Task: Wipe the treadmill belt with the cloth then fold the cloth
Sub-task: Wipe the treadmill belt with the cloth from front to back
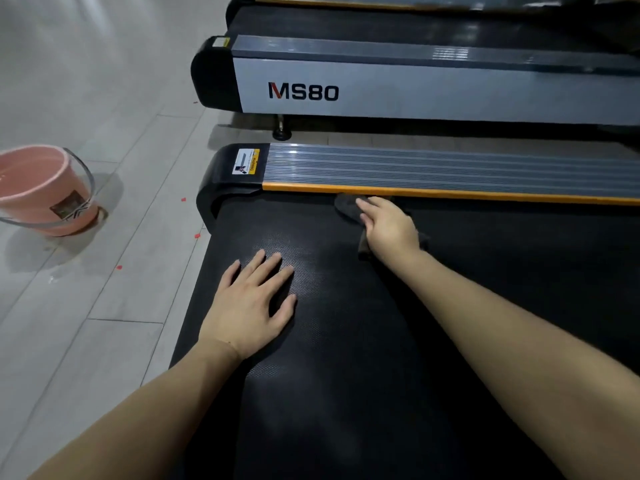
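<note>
- Pressing down on a dark grey, crumpled rag-like cloth (346,206), the right hand (389,226) is lying flat over it with its fingers straight and together, pointing far and to the left; it is not curling round the cloth.
- The cloth is sitting on the far part of the black textured rubber treadmill belt (363,341), just beside the orange edge strip (450,194) of the ribbed grey side rail (450,168), with its ends showing beyond the fingertips and behind the wrist.
- The left hand (251,303) is resting on the belt with fingers spread and straight, holding nothing, nearer and further left, well apart from the cloth.
- The belt's long axis is running left to right, so the wipe is probably going to travel along the rail; the right hand, already on the cloth, is the one placed to drive it.
- A pink plastic bucket (41,192) is standing on the pale tiled floor (104,306) at the left.
</note>
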`<state>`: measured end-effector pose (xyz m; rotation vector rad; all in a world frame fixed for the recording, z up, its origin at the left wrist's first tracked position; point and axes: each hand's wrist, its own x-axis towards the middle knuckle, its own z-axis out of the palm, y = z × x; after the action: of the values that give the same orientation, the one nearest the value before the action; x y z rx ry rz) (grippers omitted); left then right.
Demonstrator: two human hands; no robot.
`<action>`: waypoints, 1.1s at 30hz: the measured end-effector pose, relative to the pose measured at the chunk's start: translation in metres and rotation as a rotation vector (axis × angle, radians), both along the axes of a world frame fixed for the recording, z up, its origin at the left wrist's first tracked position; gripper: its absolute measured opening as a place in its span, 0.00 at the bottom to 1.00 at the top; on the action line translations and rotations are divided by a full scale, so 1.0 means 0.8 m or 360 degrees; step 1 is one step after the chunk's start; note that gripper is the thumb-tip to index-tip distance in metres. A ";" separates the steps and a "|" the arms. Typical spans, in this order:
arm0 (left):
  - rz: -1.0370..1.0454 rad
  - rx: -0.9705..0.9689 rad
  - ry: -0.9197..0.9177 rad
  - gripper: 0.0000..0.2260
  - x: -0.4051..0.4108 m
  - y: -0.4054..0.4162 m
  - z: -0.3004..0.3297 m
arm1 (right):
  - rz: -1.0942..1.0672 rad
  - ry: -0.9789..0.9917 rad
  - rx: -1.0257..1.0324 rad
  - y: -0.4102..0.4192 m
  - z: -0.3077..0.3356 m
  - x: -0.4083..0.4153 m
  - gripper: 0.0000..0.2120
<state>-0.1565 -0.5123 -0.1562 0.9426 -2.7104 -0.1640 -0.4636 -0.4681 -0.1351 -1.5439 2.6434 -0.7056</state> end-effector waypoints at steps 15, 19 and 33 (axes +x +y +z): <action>-0.0105 -0.0032 0.0037 0.23 0.002 -0.002 -0.002 | -0.0155 -0.0001 -0.0066 0.043 -0.006 -0.036 0.17; -0.0127 -0.0025 0.0078 0.23 0.002 -0.002 -0.001 | -0.0204 0.0048 -0.0100 0.059 -0.009 -0.003 0.16; -0.0011 0.0099 0.0061 0.22 -0.005 0.071 0.007 | -0.0154 0.0017 0.0011 0.085 0.005 -0.069 0.17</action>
<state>-0.1605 -0.4552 -0.1505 0.9374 -2.6876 -0.2667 -0.5186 -0.4003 -0.1313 -1.4305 2.7414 -0.6934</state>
